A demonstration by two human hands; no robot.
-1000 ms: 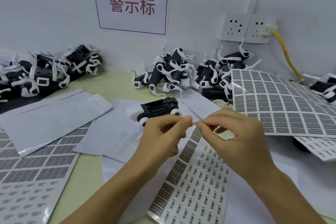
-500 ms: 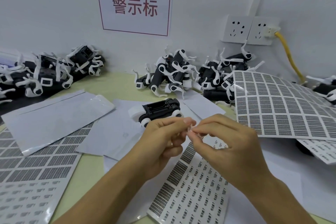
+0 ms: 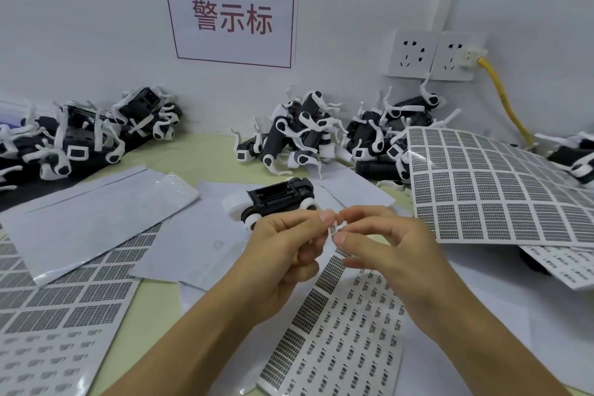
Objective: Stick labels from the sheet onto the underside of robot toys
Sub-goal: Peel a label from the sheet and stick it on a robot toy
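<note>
A small printed label is pinched between the fingertips of my left hand and my right hand, which meet above the label sheet lying on the table in front of me. Just behind my hands a black and white robot toy lies on its back, underside up, on white paper. Neither hand touches the toy.
Piles of black and white robot toys lie along the wall at the left, middle and right. A large label sheet curls up at the right, another lies at the left. A yellow cable runs from the wall sockets.
My two hands have drawn closer together and slightly lower, fingertips now meeting on the small label. The toy has not moved.
</note>
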